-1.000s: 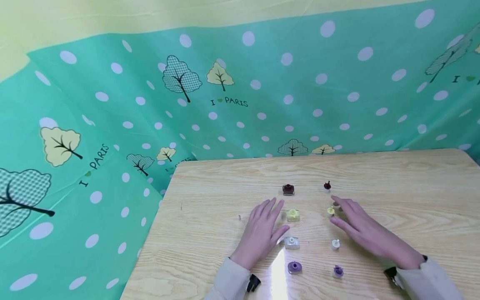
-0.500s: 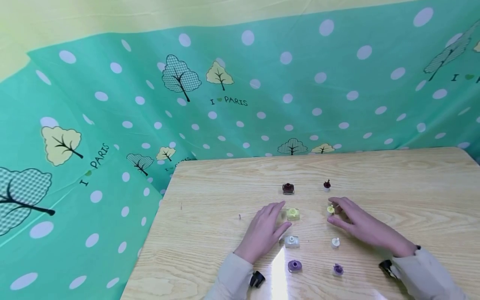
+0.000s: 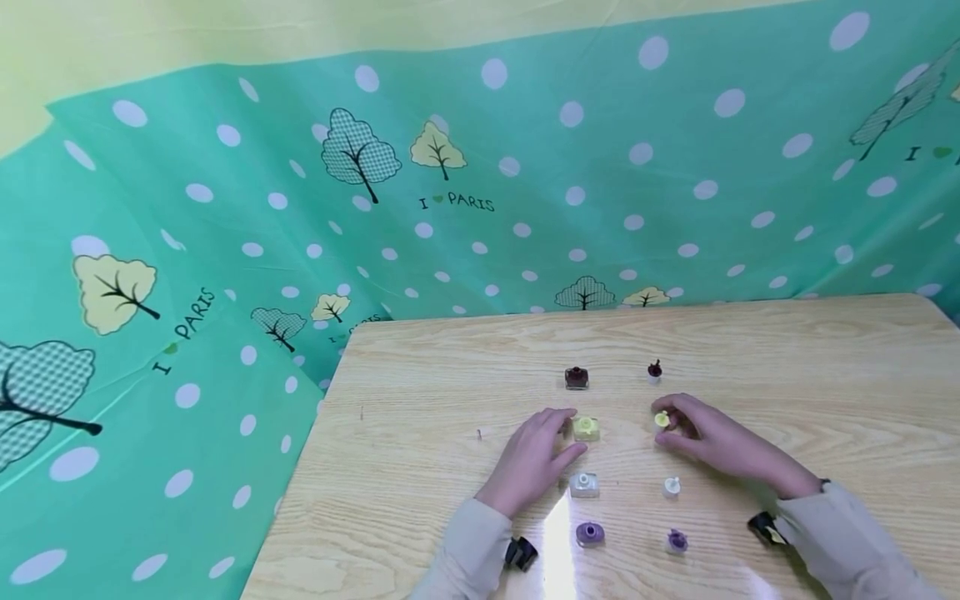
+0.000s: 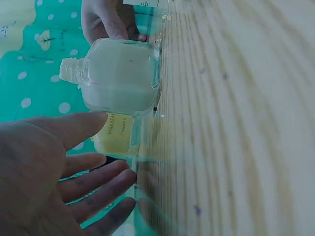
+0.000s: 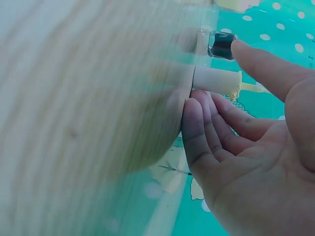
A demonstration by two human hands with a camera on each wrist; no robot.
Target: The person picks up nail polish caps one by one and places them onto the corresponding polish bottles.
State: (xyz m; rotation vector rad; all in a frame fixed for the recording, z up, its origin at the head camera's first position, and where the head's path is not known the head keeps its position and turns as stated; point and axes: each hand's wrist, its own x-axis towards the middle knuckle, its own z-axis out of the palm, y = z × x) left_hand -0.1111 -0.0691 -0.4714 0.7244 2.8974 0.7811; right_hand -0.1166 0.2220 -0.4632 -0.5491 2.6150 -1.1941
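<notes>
My left hand (image 3: 525, 462) is beside an uncapped bottle of yellow nail polish (image 3: 587, 430), index finger and thumb on either side of it. In the left wrist view the fingers are loosely straight, and the yellow bottle (image 4: 117, 137) stands partly behind a clear-white polish bottle (image 4: 120, 76). Thumb and fingers of my right hand (image 3: 708, 435) surround a white nail polish cap (image 3: 662, 422), which stands upside down with its yellow-coated brush pointing up. The right wrist view has this cap (image 5: 214, 80) standing on the table between the parted thumb and fingers.
Other uncapped polish bottles stand in the same column: dark red (image 3: 577, 379), clear-white (image 3: 584, 485) and purple (image 3: 590, 534). Upturned brush caps stand to their right: dark red (image 3: 655, 372), white (image 3: 671, 487) and purple (image 3: 677, 541). A polka-dot cloth (image 3: 450, 250) hangs behind the wooden table (image 3: 390, 500).
My left hand has moved slightly right, its fingers drawing closer around the yellow bottle. The right hand has moved left and its thumb and fingers have come around the yellow-brush cap.
</notes>
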